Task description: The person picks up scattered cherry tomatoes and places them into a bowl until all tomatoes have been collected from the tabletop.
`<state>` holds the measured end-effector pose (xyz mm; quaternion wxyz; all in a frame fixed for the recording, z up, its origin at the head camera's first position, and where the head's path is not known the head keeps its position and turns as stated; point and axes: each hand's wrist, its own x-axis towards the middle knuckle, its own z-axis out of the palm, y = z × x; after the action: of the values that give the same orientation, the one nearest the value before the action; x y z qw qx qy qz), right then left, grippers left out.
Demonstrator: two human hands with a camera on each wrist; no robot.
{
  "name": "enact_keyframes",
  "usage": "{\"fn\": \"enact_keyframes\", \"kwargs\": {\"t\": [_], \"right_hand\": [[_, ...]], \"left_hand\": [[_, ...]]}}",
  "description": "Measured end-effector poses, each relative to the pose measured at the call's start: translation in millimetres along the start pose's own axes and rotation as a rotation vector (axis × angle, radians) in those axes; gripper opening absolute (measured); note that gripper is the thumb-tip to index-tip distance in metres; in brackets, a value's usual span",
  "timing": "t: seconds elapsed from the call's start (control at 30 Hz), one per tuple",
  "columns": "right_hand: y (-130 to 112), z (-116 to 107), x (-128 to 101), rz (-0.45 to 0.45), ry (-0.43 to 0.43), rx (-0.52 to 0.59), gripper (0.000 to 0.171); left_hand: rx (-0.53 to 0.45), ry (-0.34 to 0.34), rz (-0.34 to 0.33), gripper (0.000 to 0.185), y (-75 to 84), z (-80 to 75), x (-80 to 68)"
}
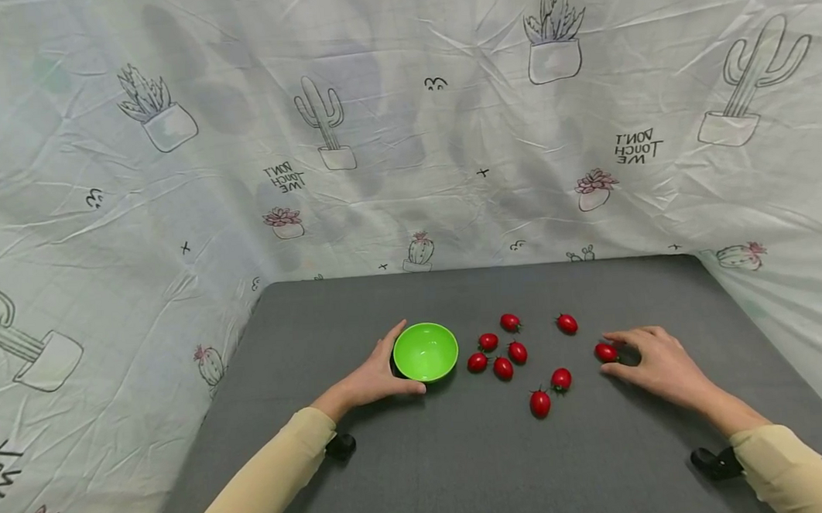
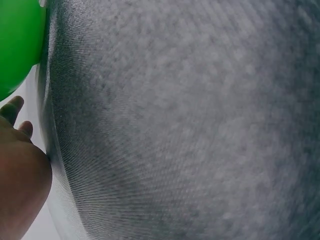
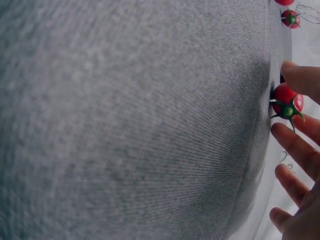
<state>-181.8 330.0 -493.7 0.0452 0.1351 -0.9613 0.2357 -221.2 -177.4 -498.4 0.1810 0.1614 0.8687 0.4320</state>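
A small green bowl (image 1: pixel 425 352) stands on the grey table (image 1: pixel 464 471). My left hand (image 1: pixel 378 376) grips it from the left, thumb along the near rim and fingers round the far side. The left wrist view shows only the bowl's edge (image 2: pixel 17 45) and part of the left hand (image 2: pixel 20 170). Several red cherry tomatoes (image 1: pixel 504 368) lie scattered to the right of the bowl. My right hand (image 1: pixel 650 364) pinches the rightmost tomato (image 1: pixel 605 352) between thumb and forefinger, and it still rests on the table. The same tomato (image 3: pixel 286 100) sits between those fingers (image 3: pixel 300 145) in the right wrist view.
A wrinkled cactus-print cloth (image 1: pixel 404 133) walls the table at the back and both sides. Two more tomatoes (image 3: pixel 291 19) lie beyond the pinched one. A black wrist mount (image 1: pixel 713 462) touches the table near the front right.
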Motion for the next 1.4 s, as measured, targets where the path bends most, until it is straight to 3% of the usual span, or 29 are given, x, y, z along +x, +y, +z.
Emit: {"fn": "enact_keyframes", "kwargs": {"t": [1.03,1.27,1.4], "right_hand": [[12.4,4.4,17.2,-0.05,0.049,0.018,0.032],[8.2,-0.4,21.2,-0.045,0.061,0.062,0.033],[-0.8,-6.2,26.3,-0.041,0.077,0.098,0.034]], "left_hand": [[-0.087,0.027,0.049,0.116,2.0,6.3,12.1],[-0.161,0.017,0.063,0.113,31.9,1.2,-3.4],[-0.184,0.016,0.044,0.112,31.7,1.6,-3.2]]}}
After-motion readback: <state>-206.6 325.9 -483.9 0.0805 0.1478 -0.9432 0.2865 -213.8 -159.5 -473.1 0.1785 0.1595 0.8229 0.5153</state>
